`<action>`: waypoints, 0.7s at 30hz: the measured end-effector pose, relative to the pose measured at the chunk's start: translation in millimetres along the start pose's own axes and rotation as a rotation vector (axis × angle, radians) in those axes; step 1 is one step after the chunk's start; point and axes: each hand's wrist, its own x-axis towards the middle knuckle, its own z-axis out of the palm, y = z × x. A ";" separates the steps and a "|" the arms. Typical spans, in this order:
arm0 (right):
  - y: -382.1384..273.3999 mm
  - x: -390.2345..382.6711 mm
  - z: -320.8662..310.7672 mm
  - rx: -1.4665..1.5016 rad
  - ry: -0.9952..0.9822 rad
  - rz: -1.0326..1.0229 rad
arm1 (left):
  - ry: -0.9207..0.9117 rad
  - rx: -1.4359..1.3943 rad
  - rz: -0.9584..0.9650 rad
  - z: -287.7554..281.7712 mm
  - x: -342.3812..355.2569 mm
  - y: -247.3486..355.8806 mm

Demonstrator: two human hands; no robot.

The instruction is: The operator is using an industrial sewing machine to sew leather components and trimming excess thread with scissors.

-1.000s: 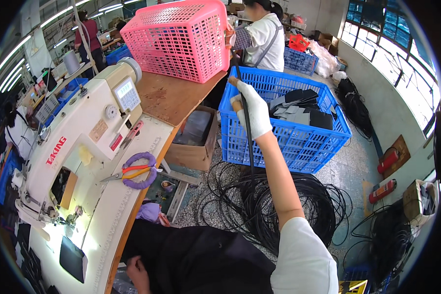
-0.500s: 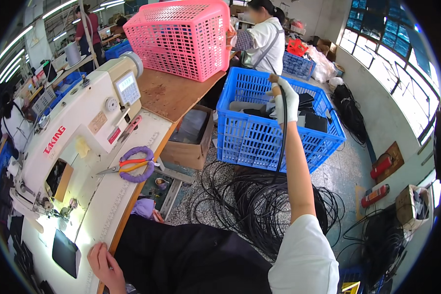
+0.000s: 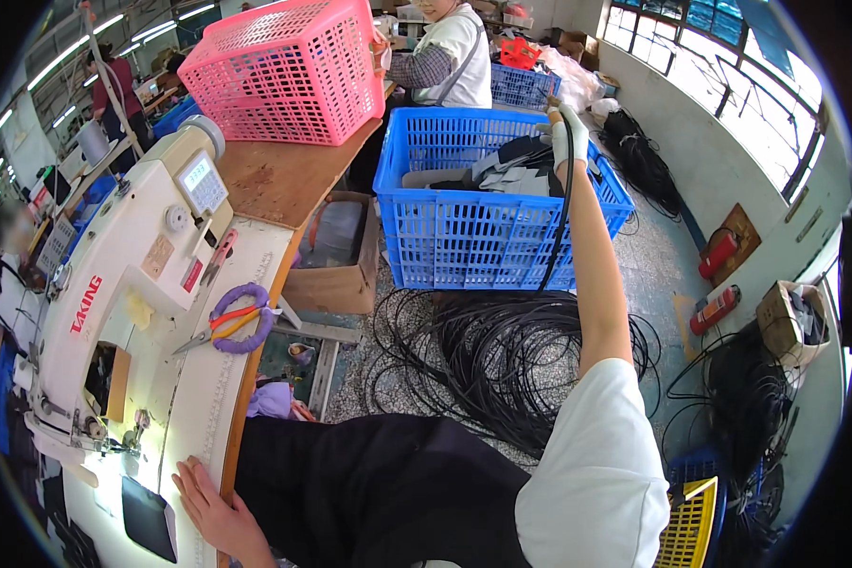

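Head view is showing a long white sewing table [image 3: 208, 417] with a bare wooden far end, carrying a white industrial sewing machine [image 3: 114, 293] along its left side. A pink plastic lattice basket [image 3: 289, 71] is sitting on the far wooden end of the table. A blue plastic lattice crate [image 3: 488, 222] is standing on the floor just right of the table's far right edge, with dark and grey fabric pieces [image 3: 511, 170] lying inside it. A big loose coil of thin black cord [image 3: 502, 364] is spreading over the floor at the crate's near side. A brown cardboard box [image 3: 336, 256] is resting between the table edge and the crate. Purple-handled scissors [image 3: 237, 317] are lying near the table's right edge.

The person's right hand [image 3: 568, 133], in a white glove, is reaching over the crate's right rim, closed around a strand of the black cord that is hanging down the crate's front wall. The left hand [image 3: 208, 497] is lying flat with fingers spread on the table's near right edge, holding nothing.
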 end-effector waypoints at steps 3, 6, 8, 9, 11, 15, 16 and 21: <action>2.3 3.3 1.3 0.041 0.016 0.039 | -0.029 0.178 -0.094 -17.2 2.0 18.2; 21.0 26.6 -14.2 0.027 0.059 0.050 | -0.053 0.139 -0.087 -16.3 -1.9 17.5; 34.6 36.1 -20.4 0.027 0.120 0.057 | -0.057 0.104 -0.070 -11.4 1.5 11.3; 38.6 36.2 -20.1 0.026 0.114 0.057 | -0.059 0.104 -0.075 -10.7 1.3 10.4; 45.2 37.5 -20.8 0.135 0.130 0.188 | -0.051 0.112 -0.065 -10.1 0.1 10.2; 63.8 25.0 -9.1 0.052 0.045 0.202 | -0.020 0.118 -0.049 -5.5 1.5 10.1; 64.4 18.8 -1.2 0.052 0.035 0.203 | -0.003 0.117 -0.037 -4.5 0.1 9.0; 49.2 -11.2 42.5 -0.048 -0.279 0.196 | 0.048 0.104 0.002 -1.4 -2.1 4.3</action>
